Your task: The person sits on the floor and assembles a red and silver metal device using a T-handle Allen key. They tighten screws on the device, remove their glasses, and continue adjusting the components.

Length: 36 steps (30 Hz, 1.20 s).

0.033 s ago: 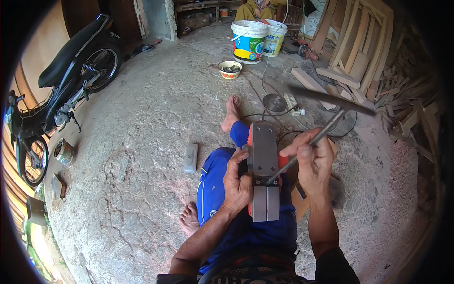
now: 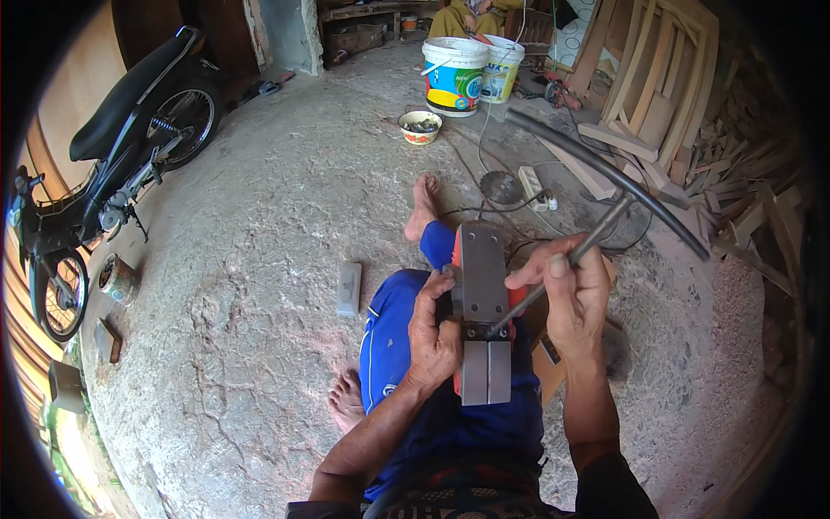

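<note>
An electric planer [image 2: 482, 268] lies upside down across my lap, its flat grey sole facing up and red body showing at the sides. My left hand [image 2: 430, 337] is closed on the planer's left edge, thumb near the cutter slot. In my right hand [image 2: 574, 298] is the shaft of a T-handle wrench [image 2: 622, 182], gripped between thumb and fingers. The shaft slants down to the left, its tip at a bolt in the dark cutter section. The long crossbar stands beyond my hand to the upper right.
A grey rectangular block [image 2: 348, 289] lies left of my leg. Ahead are a power strip [image 2: 538, 189], loose cables, a bowl [image 2: 421, 128] and paint buckets [image 2: 455, 78]. Wood frames [image 2: 666, 82] and offcuts fill the right; a motorcycle [image 2: 130, 147] stands left. Another person sits at the back.
The wrench's crossbar has turned: its right end now reaches lower and nearer, its left end farther back. My right fingers have shifted slightly; my left hand and the planer have stayed still.
</note>
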Motion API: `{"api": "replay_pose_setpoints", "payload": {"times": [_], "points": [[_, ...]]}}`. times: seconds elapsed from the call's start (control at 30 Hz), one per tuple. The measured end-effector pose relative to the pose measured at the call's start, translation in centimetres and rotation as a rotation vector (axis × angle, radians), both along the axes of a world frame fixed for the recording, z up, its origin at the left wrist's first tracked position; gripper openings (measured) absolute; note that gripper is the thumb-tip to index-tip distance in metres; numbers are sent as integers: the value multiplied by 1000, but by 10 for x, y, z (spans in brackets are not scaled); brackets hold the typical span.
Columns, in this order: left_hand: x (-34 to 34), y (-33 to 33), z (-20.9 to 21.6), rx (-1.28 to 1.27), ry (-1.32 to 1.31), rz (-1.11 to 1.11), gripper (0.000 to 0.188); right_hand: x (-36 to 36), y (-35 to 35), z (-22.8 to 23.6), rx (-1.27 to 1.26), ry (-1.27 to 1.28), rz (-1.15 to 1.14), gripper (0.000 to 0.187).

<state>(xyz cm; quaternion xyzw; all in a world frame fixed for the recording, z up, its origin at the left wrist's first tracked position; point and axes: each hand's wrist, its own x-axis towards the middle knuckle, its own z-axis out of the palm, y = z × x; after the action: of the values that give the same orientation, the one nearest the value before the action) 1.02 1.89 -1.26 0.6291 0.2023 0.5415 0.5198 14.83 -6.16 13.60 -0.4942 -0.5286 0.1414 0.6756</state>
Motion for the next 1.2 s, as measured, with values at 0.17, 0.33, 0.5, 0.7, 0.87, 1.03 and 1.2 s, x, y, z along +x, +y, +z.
{"api": "replay_pose_setpoints", "payload": {"times": [0.17, 0.33, 0.5, 0.7, 0.87, 1.03, 1.2], "points": [[0, 0, 0, 15, -4, 3, 61, 4, -12, 9, -72, 97, 204, 34], [-1, 1, 0, 20, 27, 16, 58, 28, -39, 19, -268, -133, 223, 33], [2, -1, 0, 9, 15, 12, 61, 17, -35, -1, -160, -218, -50, 24], [1, -2, 6, -5, -32, -22, 61, 19, 0, -20, 2, -215, -24, 24], [1, 1, 1, 18, -7, -13, 63, -3, -13, 15, -37, 63, 108, 26], [0, 2, -3, 24, 30, 8, 63, 31, -50, 30, -243, -306, 243, 29], [1, 1, -4, 36, 40, 15, 62, 22, -51, 31, -244, -325, -2, 14]]}}
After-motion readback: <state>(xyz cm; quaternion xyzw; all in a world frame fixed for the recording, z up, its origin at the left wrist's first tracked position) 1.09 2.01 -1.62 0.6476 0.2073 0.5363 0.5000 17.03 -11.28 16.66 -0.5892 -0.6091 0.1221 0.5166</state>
